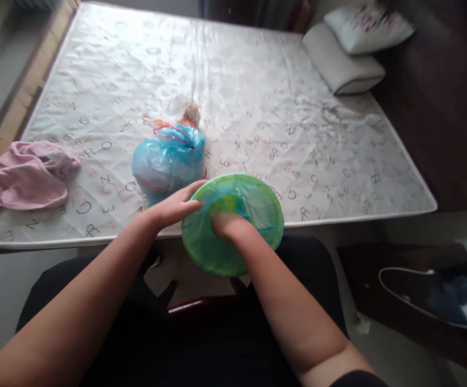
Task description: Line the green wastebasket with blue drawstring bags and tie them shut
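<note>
A green round-rimmed container (274,239) is tilted toward me between my knees, at the front edge of the mattress. Thin, see-through blue-green material lines its inside. My left hand (177,207) grips the rim at its left side, thumb over the edge. My right hand (227,223) reaches down into the container, and its fingers are hidden in there. Just beyond my left hand, a blue plastic bag (169,158) with red drawstrings lies bulging on the mattress. A crumpled white and orange plastic wrapper (183,110) rests behind it.
The mattress (241,86) has a white cover printed with letters. A pink cloth (32,180) lies at its left front corner. At the far right are a grey bolster (346,64) and a white pillow (368,27). A dark low surface with a white cable (397,293) is at lower right.
</note>
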A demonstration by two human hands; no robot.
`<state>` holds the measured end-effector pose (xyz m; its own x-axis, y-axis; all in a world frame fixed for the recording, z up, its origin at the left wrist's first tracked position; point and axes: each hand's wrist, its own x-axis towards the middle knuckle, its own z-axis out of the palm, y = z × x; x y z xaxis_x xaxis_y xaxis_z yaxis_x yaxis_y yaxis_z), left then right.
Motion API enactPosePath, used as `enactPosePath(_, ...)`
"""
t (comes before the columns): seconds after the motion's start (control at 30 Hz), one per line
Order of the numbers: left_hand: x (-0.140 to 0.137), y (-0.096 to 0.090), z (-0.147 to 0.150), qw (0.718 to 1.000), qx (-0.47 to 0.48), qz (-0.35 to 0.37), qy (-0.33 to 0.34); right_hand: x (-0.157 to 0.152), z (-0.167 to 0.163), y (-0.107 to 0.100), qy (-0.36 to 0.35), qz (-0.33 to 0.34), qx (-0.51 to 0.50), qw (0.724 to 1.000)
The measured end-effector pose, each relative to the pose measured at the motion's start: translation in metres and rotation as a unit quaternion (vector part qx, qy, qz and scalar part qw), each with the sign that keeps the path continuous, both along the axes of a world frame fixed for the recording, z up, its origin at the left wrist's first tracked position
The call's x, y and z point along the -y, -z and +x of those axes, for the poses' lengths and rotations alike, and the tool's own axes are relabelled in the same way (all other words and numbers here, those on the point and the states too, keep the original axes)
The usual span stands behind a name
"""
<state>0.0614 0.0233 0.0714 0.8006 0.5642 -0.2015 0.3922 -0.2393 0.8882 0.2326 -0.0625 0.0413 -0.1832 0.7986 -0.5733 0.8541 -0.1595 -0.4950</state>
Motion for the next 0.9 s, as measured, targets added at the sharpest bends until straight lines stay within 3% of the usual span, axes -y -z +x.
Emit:
enactPosePath(0.1, 0.002, 0.000, 0.001, 0.999, 0.025, -0.022, -0.019, 0.004, 0.005, -0.026, -0.057, -0.042, 0.043, 0.997)
enactPosePath(0.23, 0.006, 0.004, -0.001, 0.997, 0.061, -0.044, -0.035, 0.011, 0.016, -0.055, -0.047, -0.002, 0.033, 0.998)
enactPosePath(0.47, -0.006, 0.018, -0.028, 0.993, 0.083, -0.061, -0.052, 0.003, 0.012, -0.071, -0.034, 0.059, -0.086, 0.994)
enactPosePath(0.53, -0.008, 0.017, -0.035, 0.995, 0.051, -0.040, -0.075, 0.000, 0.008, -0.077, 0.002, 0.103, -0.154, 0.983)
enactPosePath(0.6, -0.007, 0.011, -0.040, 0.994, -0.013, -0.016, -0.107, -0.009, 0.003, -0.086, 0.088, 0.214, -0.217, 0.948)
enactPosePath(0.7, -0.004, -0.003, -0.047, 0.984, -0.117, 0.011, -0.137, -0.046, -0.010, -0.096, 0.214, 0.385, -0.214, 0.872)
enactPosePath(0.77, -0.004, -0.012, -0.053, 0.976, -0.169, 0.023, -0.136, -0.091, -0.025, -0.095, 0.236, 0.436, -0.181, 0.849)
enactPosePath(0.9, -0.005, -0.024, -0.063, 0.969, -0.211, 0.028, -0.127, -0.208, -0.057, -0.069, 0.132, 0.434, -0.125, 0.883)
